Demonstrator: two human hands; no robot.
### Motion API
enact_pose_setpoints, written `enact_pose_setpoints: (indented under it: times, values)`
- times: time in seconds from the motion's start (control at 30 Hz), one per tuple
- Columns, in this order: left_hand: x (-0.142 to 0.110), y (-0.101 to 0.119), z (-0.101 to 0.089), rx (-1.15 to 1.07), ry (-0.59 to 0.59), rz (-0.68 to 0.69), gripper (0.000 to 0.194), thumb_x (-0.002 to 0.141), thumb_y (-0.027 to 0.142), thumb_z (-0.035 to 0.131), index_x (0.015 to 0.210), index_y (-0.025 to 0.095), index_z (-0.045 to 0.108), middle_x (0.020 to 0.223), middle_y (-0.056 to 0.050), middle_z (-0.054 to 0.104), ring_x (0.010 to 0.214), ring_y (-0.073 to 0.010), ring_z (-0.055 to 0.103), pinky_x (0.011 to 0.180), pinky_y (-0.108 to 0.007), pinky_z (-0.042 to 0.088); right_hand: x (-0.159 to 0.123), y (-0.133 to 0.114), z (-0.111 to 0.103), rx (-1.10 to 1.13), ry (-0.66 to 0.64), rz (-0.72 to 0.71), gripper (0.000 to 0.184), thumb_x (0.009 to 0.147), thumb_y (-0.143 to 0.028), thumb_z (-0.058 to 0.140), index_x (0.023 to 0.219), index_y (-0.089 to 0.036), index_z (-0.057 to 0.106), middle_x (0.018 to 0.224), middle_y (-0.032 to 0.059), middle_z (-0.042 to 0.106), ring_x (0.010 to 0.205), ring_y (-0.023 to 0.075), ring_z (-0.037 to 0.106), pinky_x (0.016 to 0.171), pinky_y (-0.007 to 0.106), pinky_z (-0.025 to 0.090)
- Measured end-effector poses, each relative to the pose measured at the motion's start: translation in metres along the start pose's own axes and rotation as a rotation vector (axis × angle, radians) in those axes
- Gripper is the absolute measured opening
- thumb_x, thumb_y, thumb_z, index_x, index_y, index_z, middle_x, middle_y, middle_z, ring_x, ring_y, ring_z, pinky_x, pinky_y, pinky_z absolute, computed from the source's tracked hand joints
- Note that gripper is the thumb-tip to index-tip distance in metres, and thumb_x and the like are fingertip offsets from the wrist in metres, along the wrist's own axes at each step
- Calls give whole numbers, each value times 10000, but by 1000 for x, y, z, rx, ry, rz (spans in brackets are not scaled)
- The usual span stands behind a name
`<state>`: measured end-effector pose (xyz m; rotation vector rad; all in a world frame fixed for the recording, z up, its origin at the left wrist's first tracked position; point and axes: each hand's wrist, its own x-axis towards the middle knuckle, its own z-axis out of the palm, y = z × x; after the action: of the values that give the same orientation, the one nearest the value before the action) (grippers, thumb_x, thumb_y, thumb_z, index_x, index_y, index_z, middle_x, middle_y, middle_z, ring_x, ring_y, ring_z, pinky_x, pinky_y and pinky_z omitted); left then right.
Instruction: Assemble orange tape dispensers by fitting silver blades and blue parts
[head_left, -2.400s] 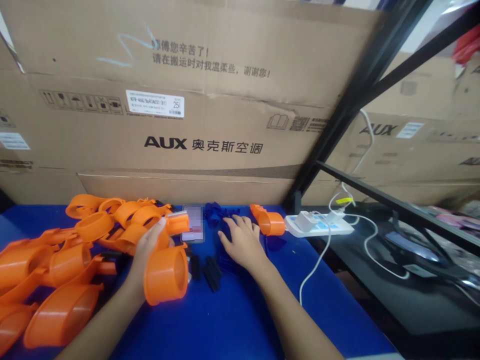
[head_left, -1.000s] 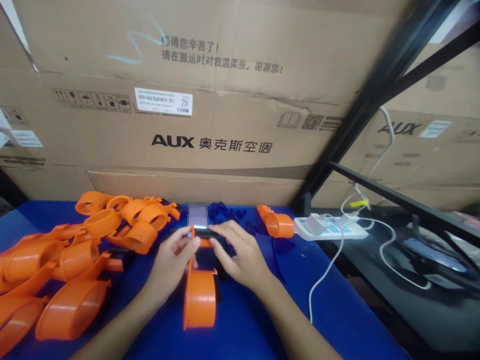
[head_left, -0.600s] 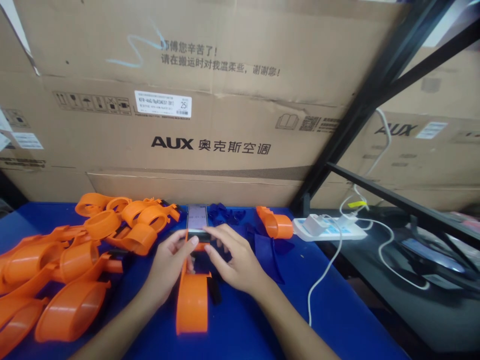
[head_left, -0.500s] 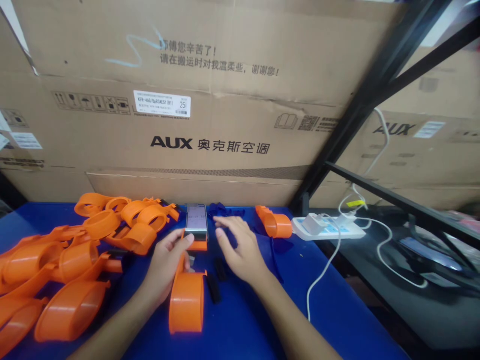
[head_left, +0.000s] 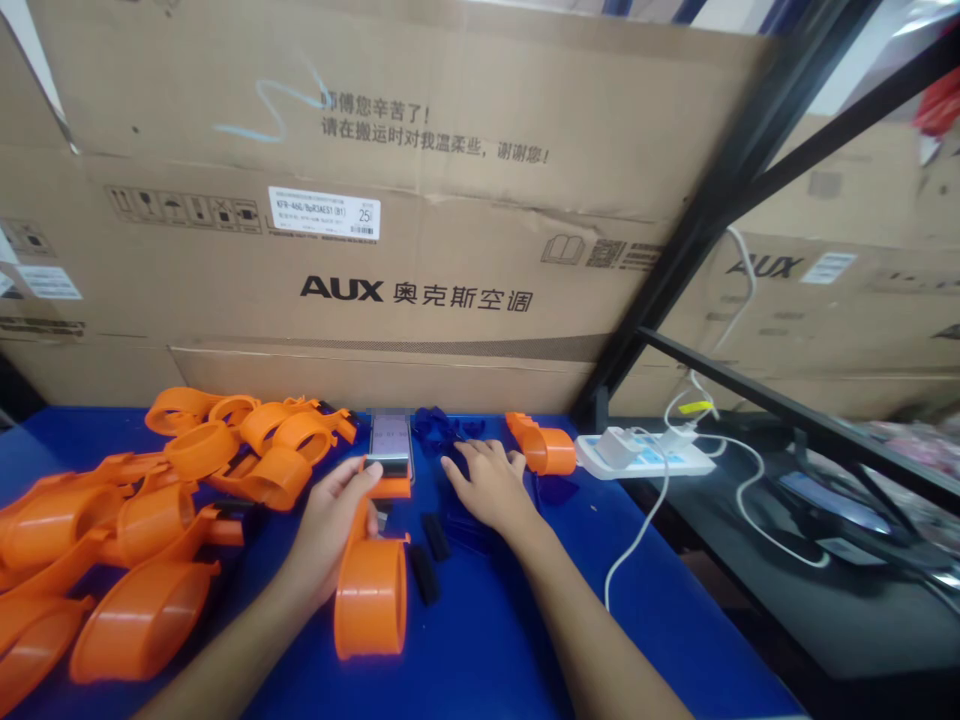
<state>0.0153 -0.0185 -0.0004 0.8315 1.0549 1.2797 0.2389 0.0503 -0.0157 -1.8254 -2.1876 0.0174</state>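
My left hand [head_left: 341,515] grips an orange plastic tape dispenser [head_left: 371,598] by its narrow part, thumb on top. The round ring points toward me, and a black strip shows at the far end. My right hand [head_left: 491,483] is open, palm down and fingers apart, over the dark blue pieces [head_left: 436,425] on the blue table; whether its fingertips touch any is hidden. Two small black blocks [head_left: 424,575] lie between my hands. Just beyond the held dispenser is a phone [head_left: 391,436] with a lit screen.
Several orange tape dispensers [head_left: 142,620] are heaped at the left. One more dispenser [head_left: 551,450] sits at the right, beside a white power strip [head_left: 649,455] with cables. A large cardboard box [head_left: 420,340] stands behind the table [head_left: 480,660]; a black metal frame [head_left: 660,290] rises at the right.
My right hand has moved a little right, away from the held dispenser, and over the dark blue pieces. My left hand keeps its hold on the tape dispenser.
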Motion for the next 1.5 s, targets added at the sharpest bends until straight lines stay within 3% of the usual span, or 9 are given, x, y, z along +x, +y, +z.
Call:
enact_pose_setpoints:
  times: [0.3,0.5,0.67,0.73,0.87,0.97,1.17,1.3,1.5]
  values:
    - [3,-1,-1,-2,4,-7,419,782,534,805,991,203,652,527,50,545,448,-107,487,462,-206,429,4,5,0,54,69,14,444,1051,-496,420,1196,-210,728,1306,128,698,1150,346,526,921,493,373]
    - [5,-4,-4,-6,9,-3,424,788,530,801,1001,200,639,526,53,547,453,-107,499,482,-206,442,8,8,-1,186,261,-15,351,1027,-418,493,1123,-209,758,1237,126,720,1113,326,563,898,473,412]
    - [5,-4,-2,-23,7,0,409,811,533,781,993,198,632,521,50,543,459,-113,497,476,-211,450,9,5,-9,592,516,-138,240,976,-345,594,1030,-204,780,1114,120,753,1064,283,660,977,468,494]
    - [6,-4,-2,-47,17,5,407,808,526,786,989,194,633,558,37,574,475,-117,516,485,-222,472,7,0,-11,833,552,-150,199,940,-367,663,983,-214,782,1078,105,760,1012,261,694,957,435,538]
    - [9,-5,-2,-61,63,20,441,799,509,801,1052,185,641,681,-16,672,537,-143,606,498,-235,503,-2,-16,-10,1254,382,-69,227,869,-396,767,1002,-211,768,1041,81,756,902,226,715,830,373,594]
    - [11,-7,-3,-51,70,18,460,816,506,792,1102,182,635,704,-37,701,545,-152,623,510,-245,518,-9,-29,-4,1395,236,-32,274,847,-386,800,1050,-211,742,893,39,729,767,178,685,747,323,587]
    - [10,-10,-3,-51,25,-9,449,827,504,794,1105,191,632,677,-14,679,537,-135,602,561,-263,548,-18,-48,6,1480,163,-95,378,840,-363,812,1176,-238,692,1055,52,687,864,163,673,786,295,574]
    - [8,-9,-1,-73,-4,-24,451,823,500,807,1119,203,640,726,-4,672,572,-124,608,564,-245,545,-21,-50,5,1415,94,-122,326,876,-363,777,1161,-220,709,1088,75,731,947,201,686,859,341,564]
    - [5,-8,-1,-87,-83,-43,440,819,472,830,1100,187,649,724,-7,664,608,-125,627,570,-226,547,-22,-49,-4,1479,124,-70,275,864,-357,787,1064,-224,654,935,26,692,744,158,659,666,289,560]
